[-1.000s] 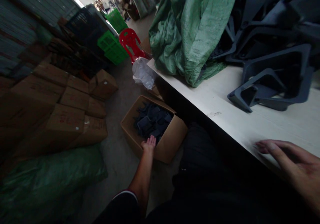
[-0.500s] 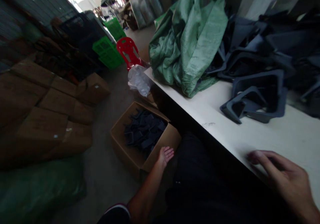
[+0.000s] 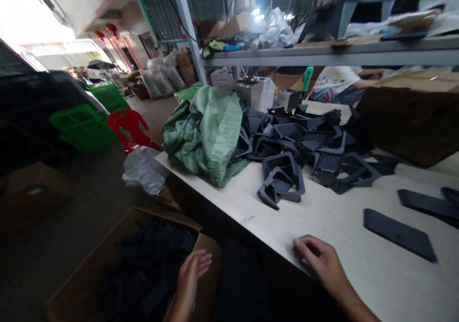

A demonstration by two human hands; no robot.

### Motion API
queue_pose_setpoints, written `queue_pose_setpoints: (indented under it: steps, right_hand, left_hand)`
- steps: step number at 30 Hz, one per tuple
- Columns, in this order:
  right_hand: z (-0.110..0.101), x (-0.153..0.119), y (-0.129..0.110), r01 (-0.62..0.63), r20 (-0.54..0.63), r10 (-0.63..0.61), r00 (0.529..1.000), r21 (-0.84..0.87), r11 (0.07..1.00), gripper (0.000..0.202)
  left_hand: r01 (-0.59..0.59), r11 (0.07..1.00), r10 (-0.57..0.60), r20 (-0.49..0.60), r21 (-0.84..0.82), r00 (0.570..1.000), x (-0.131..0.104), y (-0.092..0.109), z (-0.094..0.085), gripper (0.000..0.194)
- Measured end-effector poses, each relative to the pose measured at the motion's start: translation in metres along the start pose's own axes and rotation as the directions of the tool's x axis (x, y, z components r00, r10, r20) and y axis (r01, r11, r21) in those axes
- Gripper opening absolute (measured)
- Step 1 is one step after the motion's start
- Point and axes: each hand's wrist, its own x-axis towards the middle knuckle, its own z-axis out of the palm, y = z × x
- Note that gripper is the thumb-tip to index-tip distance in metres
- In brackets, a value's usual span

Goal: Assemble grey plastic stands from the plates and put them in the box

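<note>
My left hand (image 3: 191, 272), empty with its fingers apart, hangs over the right side of an open cardboard box (image 3: 211, 260) filled with dark plastic parts (image 3: 150, 260). On the white table (image 3: 265, 226), near its front edge, rests my right hand (image 3: 317, 255). Its fingers are loosely curled with a gap to the thumb, and nothing shows in it. Beyond it lie two nested dark plastic frames (image 3: 283, 173), in front of a heap of similar dark parts (image 3: 322, 145). Flat dark plates (image 3: 399, 233) lie to the right of my right hand.
A green woven sack (image 3: 208, 135) stands on the table's far left corner. Clear plastic (image 3: 145, 169) and a red chair (image 3: 131, 128) are beyond that corner. A metal shelf (image 3: 330, 51) spans the back, with a person (image 3: 337, 85) partly visible behind it.
The view has swung up and to the right, bringing the shelf and flat plates into sight. Both hands keep much the same pose, my left by the box and my right at the table edge.
</note>
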Motion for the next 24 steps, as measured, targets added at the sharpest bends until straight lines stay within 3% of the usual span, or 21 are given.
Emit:
queue_pose_setpoints:
  steps: [6, 12, 15, 19, 22, 24]
  right_hand:
    - [0.001, 0.0, 0.001, 0.033, -0.011, -0.033, 0.999, 0.0, 0.999, 0.052]
    - [0.003, 0.002, 0.016, 0.016, 0.005, -0.016, 1.0, -0.005, 1.0, 0.057]
    - [0.004, 0.002, 0.023, -0.005, 0.016, 0.005, 1.0, 0.002, 1.0, 0.059]
    - [0.005, 0.002, 0.027, 0.003, 0.023, -0.003, 1.0, 0.01, 1.0, 0.058]
    - [0.005, 0.001, 0.028, 0.002, 0.026, -0.003, 1.0, 0.035, 0.999, 0.056]
    - [0.005, 0.001, 0.03, 0.003, 0.036, -0.004, 0.999, 0.047, 0.999, 0.056]
  left_hand:
    - [-0.181, 0.983, 0.177, 0.122, 0.02, 0.977, -0.013, 0.066, 0.06, 0.056]
    - [-0.102, 0.967, 0.172, 0.297, -0.235, 0.939, -0.018, 0.133, 0.143, 0.049]
    - [-0.062, 0.961, 0.164, 0.373, -0.27, 0.913, -0.003, 0.165, 0.188, 0.04]
    - [-0.11, 0.967, 0.202, 0.425, -0.23, 0.882, 0.033, 0.204, 0.24, 0.033]
    - [-0.169, 0.964, 0.239, 0.387, -0.205, 0.89, 0.063, 0.232, 0.263, 0.031]
    - [-0.247, 0.946, 0.306, 0.321, -0.211, 0.897, 0.08, 0.249, 0.266, 0.031]
